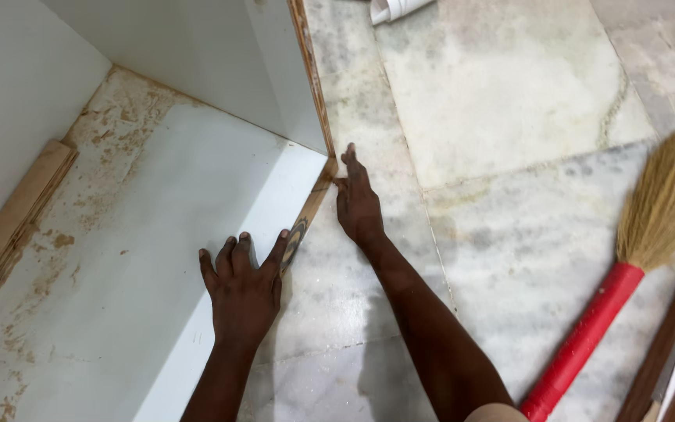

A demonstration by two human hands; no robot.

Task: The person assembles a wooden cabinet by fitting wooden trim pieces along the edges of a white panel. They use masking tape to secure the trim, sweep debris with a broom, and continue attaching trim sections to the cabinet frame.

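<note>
The fingers of the left hand lie spread and flat on the white board in the lower middle of the frame, with the thumb hooked over the board's raw edge. The right hand, near the centre, has its fingers pressed together and straight, their tips touching the corner where the board's edge meets an upright white panel. Neither hand grips anything. The board fills the left half of the frame, stained brown along its far side, with a wooden strip at the left. It rests on a marble floor. A broom with a red handle lies at the right.
</note>
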